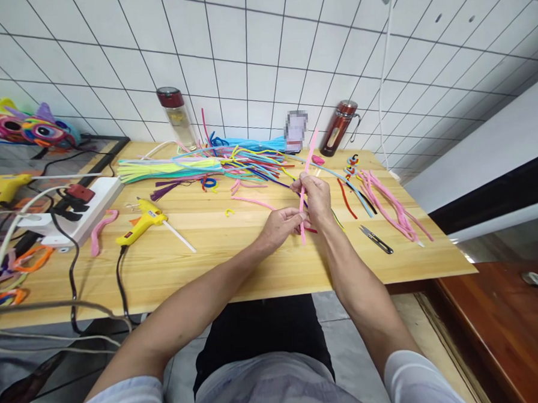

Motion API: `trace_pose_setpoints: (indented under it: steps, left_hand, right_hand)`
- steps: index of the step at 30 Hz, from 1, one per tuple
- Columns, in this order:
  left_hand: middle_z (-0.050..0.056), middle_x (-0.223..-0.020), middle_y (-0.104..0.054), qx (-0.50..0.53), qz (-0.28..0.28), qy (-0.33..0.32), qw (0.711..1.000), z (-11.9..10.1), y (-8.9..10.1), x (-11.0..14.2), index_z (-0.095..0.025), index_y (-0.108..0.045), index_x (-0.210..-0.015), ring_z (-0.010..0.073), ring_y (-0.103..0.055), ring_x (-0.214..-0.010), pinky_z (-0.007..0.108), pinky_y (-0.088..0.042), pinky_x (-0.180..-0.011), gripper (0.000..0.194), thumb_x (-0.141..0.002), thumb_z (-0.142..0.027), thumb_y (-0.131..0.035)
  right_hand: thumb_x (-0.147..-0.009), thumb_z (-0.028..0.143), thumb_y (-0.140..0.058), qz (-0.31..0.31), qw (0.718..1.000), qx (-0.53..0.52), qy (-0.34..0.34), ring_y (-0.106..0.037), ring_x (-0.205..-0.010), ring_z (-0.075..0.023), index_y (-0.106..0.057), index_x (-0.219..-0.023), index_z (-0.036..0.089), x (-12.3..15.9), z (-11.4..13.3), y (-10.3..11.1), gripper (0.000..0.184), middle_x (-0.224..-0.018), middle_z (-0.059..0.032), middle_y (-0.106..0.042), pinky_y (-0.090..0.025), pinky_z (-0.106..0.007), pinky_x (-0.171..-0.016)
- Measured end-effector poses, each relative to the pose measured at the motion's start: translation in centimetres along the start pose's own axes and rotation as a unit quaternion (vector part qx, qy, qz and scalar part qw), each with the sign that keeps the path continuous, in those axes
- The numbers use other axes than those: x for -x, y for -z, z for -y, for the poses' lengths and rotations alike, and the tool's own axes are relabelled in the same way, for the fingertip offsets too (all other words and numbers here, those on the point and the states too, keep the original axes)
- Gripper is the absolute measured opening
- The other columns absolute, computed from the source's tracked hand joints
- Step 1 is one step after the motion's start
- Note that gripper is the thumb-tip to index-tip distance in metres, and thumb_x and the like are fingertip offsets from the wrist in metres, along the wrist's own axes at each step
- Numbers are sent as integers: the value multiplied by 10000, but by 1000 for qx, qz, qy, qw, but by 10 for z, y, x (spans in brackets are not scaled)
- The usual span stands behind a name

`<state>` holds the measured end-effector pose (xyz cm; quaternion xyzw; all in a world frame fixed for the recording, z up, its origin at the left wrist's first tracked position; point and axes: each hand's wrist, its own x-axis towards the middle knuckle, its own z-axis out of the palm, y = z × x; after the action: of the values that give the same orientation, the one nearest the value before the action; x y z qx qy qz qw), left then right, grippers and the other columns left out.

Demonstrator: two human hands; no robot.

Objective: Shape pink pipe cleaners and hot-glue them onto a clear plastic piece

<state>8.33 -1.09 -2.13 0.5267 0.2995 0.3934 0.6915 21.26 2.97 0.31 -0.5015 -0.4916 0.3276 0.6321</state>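
A pink pipe cleaner point(310, 153) is held upright between both hands over the middle of the table. My left hand point(285, 226) pinches it near its lower end. Just above, my right hand point(316, 194) grips the same strip, with its upper length sticking out past the fingers. Behind the hands lies a spread of loose pipe cleaners point(172, 170) in yellow, green, blue, red and other colours. To the right, a pair of thread snips point(376, 240) rests on the wood near a bundle of pink pipe cleaners point(389, 204).
A yellow glue gun point(144, 222) with a glue stick lies left, near a white power strip point(87, 211) and trailing cords. A glass bottle point(177, 119) and a red-brown flask point(338, 128) stand by the tiled wall. A small colourful figure point(352, 167) sits right, on the wooden table point(236, 266).
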Motion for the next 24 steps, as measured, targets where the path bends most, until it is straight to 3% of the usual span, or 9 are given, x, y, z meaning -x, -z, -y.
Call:
trace_pose_setpoints:
  steps: [8, 14, 24]
  left_hand:
    - [27, -719, -728, -62, 26, -69, 995, -2, 1, 5, -153, -722, -788, 130, -615, -636, 256, -495, -658, 310, -814, -460, -754]
    - [31, -722, -725, -25, 3, -57, 998, 1, -1, 4, -152, -721, -909, 137, -636, -648, 254, -492, -669, 315, -826, -454, -747]
    - [23, -702, -731, -88, -14, -83, 993, 0, 3, 5, -165, -769, -833, 146, -617, -624, 258, -495, -651, 281, -875, -425, -670]
  right_hand:
    - [-885, 549, -632, -1, 1000, 1, -21, -682, -736, -197, -726, -643, 193, 0, 3, 0, 441, -721, -62, -742, -533, -335, -772]
    - [-861, 522, -661, 10, 999, -13, -42, -664, -709, -184, -725, -648, 201, 2, 4, -3, 390, -709, -52, -737, -540, -324, -762]
    - [-865, 559, -662, 20, 999, -13, -44, -662, -716, -185, -729, -653, 199, 6, 8, -5, 423, -722, -57, -736, -536, -329, -775]
